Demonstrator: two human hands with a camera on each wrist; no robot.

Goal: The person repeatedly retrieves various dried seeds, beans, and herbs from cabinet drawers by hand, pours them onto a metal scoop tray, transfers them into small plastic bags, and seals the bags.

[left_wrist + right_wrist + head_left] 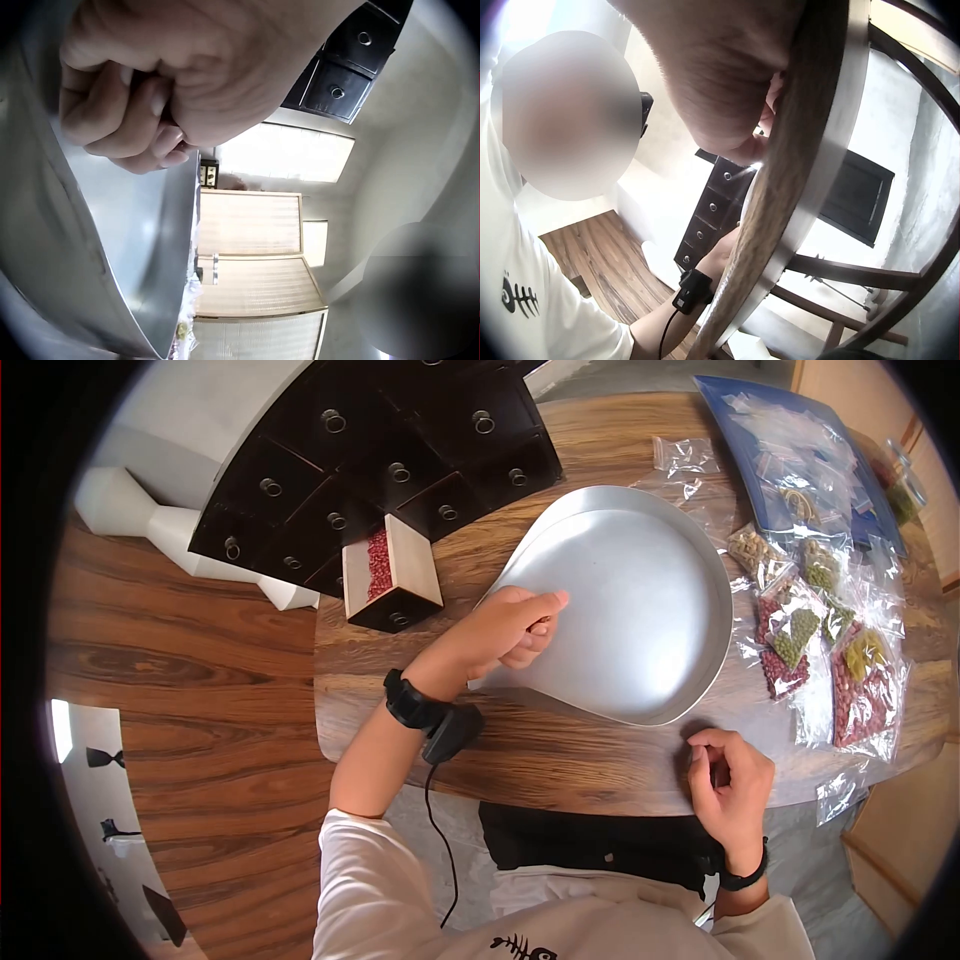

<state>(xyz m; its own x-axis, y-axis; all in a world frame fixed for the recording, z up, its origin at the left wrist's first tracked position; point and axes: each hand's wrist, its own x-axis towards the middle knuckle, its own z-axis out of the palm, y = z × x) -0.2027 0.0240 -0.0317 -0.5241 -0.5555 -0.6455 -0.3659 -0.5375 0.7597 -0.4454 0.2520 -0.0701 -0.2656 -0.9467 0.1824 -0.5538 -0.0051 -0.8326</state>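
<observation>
Wood-grained table (500, 755) curves along its near edge at 6 o'clock, a bare strip lying between that edge and the pan (625, 600). Left grip (515, 630), fingers curled together, is at the pan's narrow end, with the smooth, round metal basin at 2 o'clock and a boxy drawer (395, 610) of red beans (379, 565) at 10. Right grip (732, 775), loosely curled, rests by the edge, pan at 11, glossy plastic bags (798, 628) at 1.

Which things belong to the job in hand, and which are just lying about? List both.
Likely in the job:
- metal tray, under the left hand
- pulled-out drawer of red beans
- filled bags, perhaps a supply

Apparently just lying about:
- blue sheet, partly covered by clear bags
- jar beside it
</observation>
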